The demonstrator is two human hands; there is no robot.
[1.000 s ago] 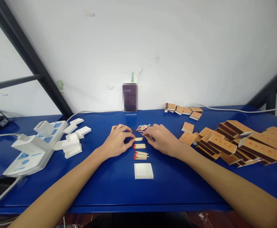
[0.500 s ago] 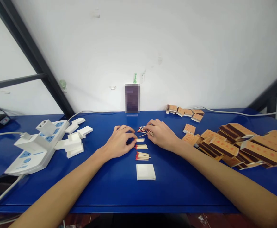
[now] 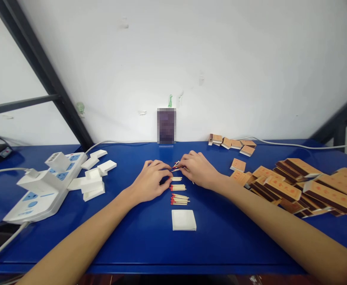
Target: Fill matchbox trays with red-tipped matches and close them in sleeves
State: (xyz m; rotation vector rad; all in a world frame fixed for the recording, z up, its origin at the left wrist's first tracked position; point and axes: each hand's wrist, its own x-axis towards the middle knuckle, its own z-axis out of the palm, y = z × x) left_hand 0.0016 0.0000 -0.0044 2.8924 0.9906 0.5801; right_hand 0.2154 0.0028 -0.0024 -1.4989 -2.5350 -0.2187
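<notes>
Matches with red heads lie in a column of small groups at the table's middle. My left hand [image 3: 151,181] rests at the left end of a short row of matches [image 3: 177,179]. Its thumb and forefinger are apart around that end, hiding the heads. Beyond that row, my right hand [image 3: 197,168] has its fingertips closed on a loose pile of matches [image 3: 176,164], partly hidden by the fingers. Nearer to me lie a neat row of matches [image 3: 178,187] and a looser group of matches [image 3: 180,199]. A white flat tray [image 3: 184,220] sits closest to me.
On the left, several white matchbox trays [image 3: 93,180] lie beside a power strip [image 3: 59,198] with chargers. Orange matchbox sleeves [image 3: 283,188] are heaped on the right, with several more sleeves [image 3: 235,144] near the wall. A blurred-out dark rectangle [image 3: 166,126] stands against the wall.
The whole view has shifted slightly. My right hand has moved a little left over the loose matches, covering more of them. My left hand stays by the short row.
</notes>
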